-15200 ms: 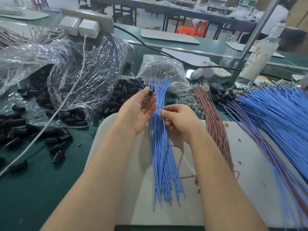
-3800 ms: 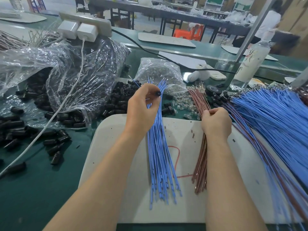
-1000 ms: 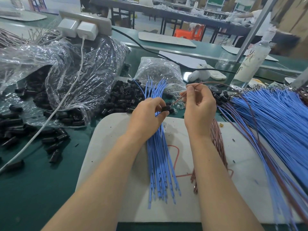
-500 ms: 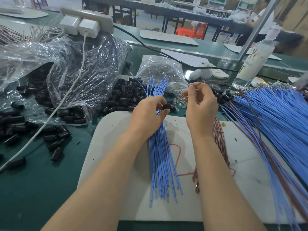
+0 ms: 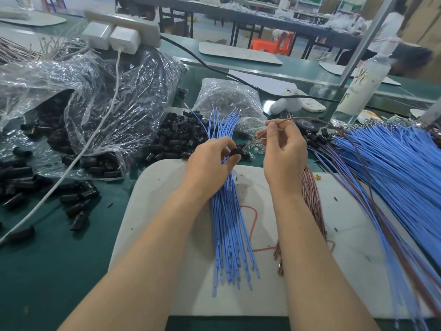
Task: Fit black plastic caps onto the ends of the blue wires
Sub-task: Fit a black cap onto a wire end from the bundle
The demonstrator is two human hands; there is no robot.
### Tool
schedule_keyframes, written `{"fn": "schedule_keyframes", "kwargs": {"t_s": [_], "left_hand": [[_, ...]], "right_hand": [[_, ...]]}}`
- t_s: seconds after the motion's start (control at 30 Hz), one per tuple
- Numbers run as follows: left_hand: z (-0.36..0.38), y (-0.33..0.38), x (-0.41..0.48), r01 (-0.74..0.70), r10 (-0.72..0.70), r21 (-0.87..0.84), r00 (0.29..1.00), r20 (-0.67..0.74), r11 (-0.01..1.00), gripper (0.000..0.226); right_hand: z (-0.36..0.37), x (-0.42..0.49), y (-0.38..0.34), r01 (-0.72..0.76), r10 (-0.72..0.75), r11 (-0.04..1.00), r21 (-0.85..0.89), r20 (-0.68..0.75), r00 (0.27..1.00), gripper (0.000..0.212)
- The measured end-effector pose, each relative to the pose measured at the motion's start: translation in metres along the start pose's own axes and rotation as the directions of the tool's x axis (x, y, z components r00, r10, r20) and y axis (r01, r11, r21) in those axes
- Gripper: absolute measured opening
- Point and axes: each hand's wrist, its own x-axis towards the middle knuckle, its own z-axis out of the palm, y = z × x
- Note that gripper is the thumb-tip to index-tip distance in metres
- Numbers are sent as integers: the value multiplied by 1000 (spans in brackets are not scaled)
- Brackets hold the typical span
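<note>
The bench (image 5: 47,259) is dark green. At its near edge lies a pale grey-white board (image 5: 152,187), speckled with small dark bits. The blue wires (image 5: 229,225) on the board are a plain mid blue. The wide fan of wires (image 5: 393,168) toward the bench's right edge is the same blue, streaked with reddish-brown strands. The brown wires (image 5: 312,201) and the arched wire (image 5: 293,118) are coppery reddish-brown, and a thin red wire (image 5: 256,216) loops across the board. The heaped caps (image 5: 176,137) and the single cap (image 5: 236,150) are glossy black. The plastic bag (image 5: 107,91) is clear. The power strip (image 5: 124,22) and charger cable (image 5: 95,139) are white.
</note>
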Motion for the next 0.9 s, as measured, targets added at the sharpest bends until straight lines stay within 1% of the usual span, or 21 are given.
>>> {"fn": "schedule_keyframes", "kwargs": {"t_s": [0.13, 0.23, 0.37, 0.43, 0.57, 0.73, 0.9], "left_hand": [[0, 0, 0, 4, -4, -4, 1000, 1, 1000, 10], [0, 0, 0, 20, -20, -41, 1000, 6, 999, 7], [1, 0, 0, 36, -37, -78, 999, -9, 996, 8], [2, -1, 0, 35, -35, -76, 999, 2, 997, 9], [2, -1, 1, 31, -29, -71, 999, 20, 997, 11], [2, -1, 0, 24, -22, -51, 999, 40, 998, 12], [1, 0, 1, 11, -11, -13, 1000, -1, 1000, 11]], "right_hand": [[2, -1, -1, 2, -2, 1000, -14, 32, 999, 14], [3, -1, -1, -53, 52, 998, 30, 51, 997, 14], [5, -2, 1, -110, 115, 993, -33, 194, 974, 10], [6, -2, 2, -107, 120, 992, -66, 227, 967, 8], [4, -2, 1, -119, 130, 991, -61, 223, 966, 8], [5, -3, 1, -58, 77, 994, -95, 204, 976, 9], [5, -2, 1, -59, 71, 996, -74, 174, 982, 8]]}}
